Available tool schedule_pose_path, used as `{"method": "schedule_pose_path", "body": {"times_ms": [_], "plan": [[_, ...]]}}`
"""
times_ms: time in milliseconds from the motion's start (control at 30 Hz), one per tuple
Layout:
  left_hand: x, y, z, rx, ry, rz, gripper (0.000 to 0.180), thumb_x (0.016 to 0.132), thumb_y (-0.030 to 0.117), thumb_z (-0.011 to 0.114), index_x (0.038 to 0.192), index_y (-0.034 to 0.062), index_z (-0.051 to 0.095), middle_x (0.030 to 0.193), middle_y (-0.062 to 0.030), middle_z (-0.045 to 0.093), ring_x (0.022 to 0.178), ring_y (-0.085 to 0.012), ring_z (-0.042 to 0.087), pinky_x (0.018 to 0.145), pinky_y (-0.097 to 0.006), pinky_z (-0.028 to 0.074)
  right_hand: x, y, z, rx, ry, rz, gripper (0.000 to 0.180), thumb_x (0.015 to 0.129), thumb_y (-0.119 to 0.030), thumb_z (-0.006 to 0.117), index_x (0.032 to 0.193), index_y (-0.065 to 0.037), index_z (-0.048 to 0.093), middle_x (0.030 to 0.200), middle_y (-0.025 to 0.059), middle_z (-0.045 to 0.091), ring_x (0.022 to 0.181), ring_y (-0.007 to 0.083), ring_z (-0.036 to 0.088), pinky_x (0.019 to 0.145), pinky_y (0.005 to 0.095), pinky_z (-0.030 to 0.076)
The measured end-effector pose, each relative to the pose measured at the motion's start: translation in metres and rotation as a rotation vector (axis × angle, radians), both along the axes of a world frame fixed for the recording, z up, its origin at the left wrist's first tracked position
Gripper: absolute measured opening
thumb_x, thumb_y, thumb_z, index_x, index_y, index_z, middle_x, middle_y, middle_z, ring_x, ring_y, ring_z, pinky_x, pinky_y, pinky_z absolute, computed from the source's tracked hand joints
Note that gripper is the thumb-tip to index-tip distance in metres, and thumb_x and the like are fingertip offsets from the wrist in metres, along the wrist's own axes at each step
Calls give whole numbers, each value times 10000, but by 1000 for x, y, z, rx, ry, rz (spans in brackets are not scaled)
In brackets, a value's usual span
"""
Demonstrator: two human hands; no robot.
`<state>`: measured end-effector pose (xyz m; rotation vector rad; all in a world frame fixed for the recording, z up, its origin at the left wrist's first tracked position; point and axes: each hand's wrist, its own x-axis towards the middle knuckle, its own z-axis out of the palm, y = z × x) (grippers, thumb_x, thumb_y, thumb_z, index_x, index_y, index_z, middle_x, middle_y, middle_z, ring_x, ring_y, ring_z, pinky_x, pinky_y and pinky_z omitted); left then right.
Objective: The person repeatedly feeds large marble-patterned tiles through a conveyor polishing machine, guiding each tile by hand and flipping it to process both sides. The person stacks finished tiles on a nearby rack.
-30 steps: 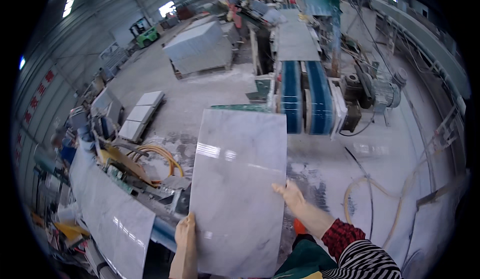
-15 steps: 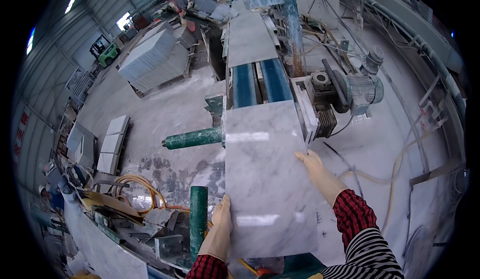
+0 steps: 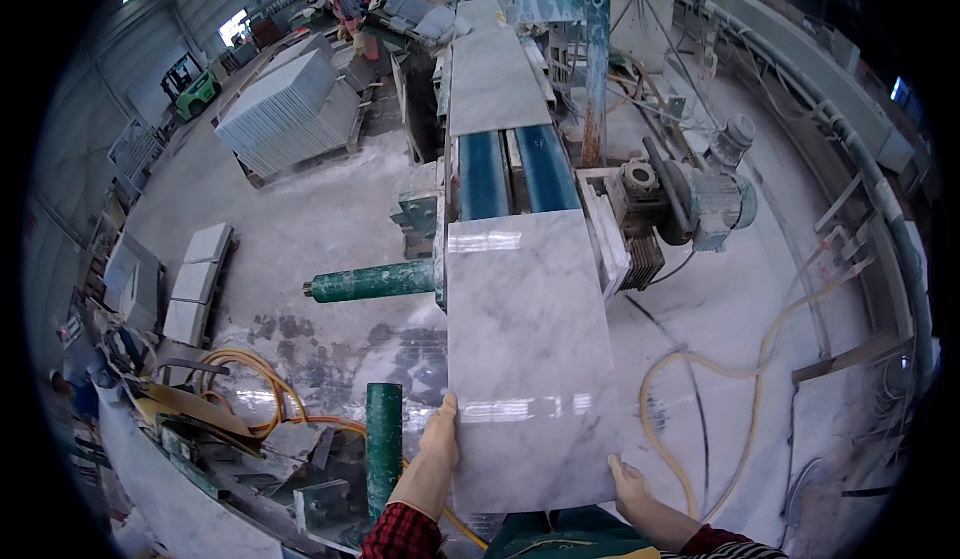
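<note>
A polished white-grey marble slab lies lengthwise in front of me, its far end on the blue belts of a conveyor. My left hand, in a pale glove, is closed on the slab's left edge, thumb up along the side. At the right edge, close to the near corner, my right hand holds the slab, also gloved; its lower fingers are hidden. Farther along the conveyor lies another marble slab, with a stretch of bare belt between the two.
A motor stands right of the conveyor. Green rollers jut out on the left, one upright. A yellow hose curves over the floor at right. Stacked slabs, a green forklift and a person are farther off.
My right hand has slid down the right edge toward me, to the near corner. My left hand stays on the left edge. The whole view has shifted slightly.
</note>
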<state>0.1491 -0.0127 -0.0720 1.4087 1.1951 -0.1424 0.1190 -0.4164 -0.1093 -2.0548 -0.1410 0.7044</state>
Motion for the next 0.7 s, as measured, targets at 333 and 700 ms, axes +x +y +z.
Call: {"method": "schedule_pose_path", "body": {"times_ms": [333, 700], "plan": [[-122, -35, 45, -653, -399, 71, 543, 1045, 369, 594, 1443, 3, 551, 1382, -144, 633, 1261, -215, 591, 1090, -344, 450, 17, 30, 54, -513, 68, -209, 514, 1048, -371, 604, 1357, 40, 618, 1273, 254, 664, 1192, 335, 636, 1023, 390, 476], [-71, -19, 78, -787, -548, 219, 521, 1103, 273, 521, 1544, 13, 423, 1516, -115, 534, 1404, -206, 476, 1176, -361, 368, 74, 85, 122, 213, 351, -799, 649, 1020, -431, 639, 1367, 110, 547, 1258, 196, 679, 1112, 311, 678, 949, 386, 538]]}}
